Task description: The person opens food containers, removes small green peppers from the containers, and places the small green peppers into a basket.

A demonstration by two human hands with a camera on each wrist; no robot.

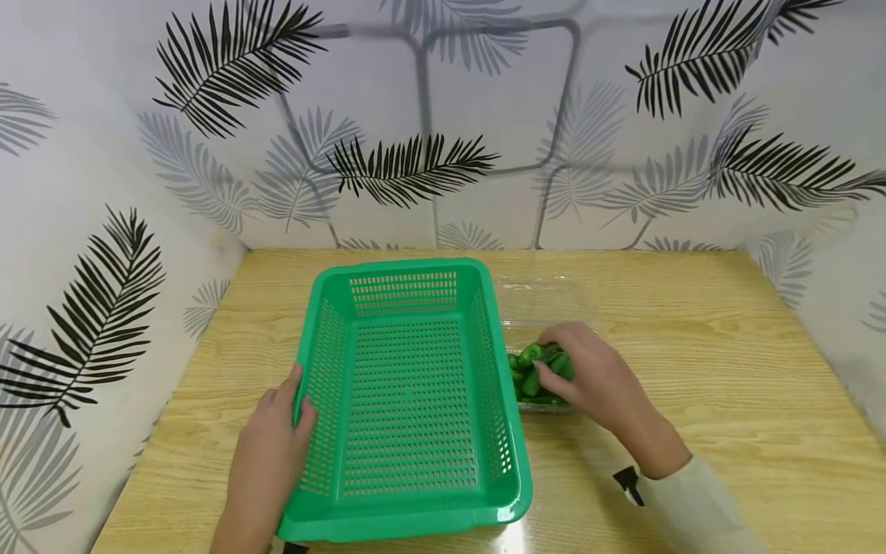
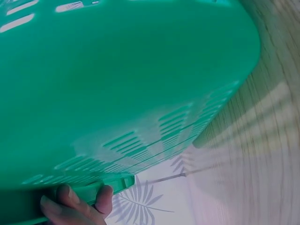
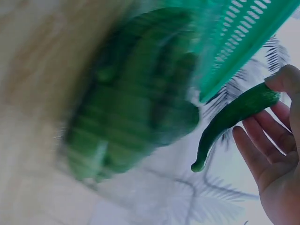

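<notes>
A green plastic basket with slotted walls stands in front of me with nothing in it. My left hand grips its left rim, thumb inside; in the left wrist view the fingers curl under that rim. To the basket's right sits a clear plastic box full of green peppers. Over the box is my right hand. The right wrist view shows it pinching one long, curved green pepper between thumb and fingers, apart from the pile.
The box's clear lid lies folded back behind it. Everything rests on a wood-grain table. Leaf-patterned cloth hangs behind the table and along its sides.
</notes>
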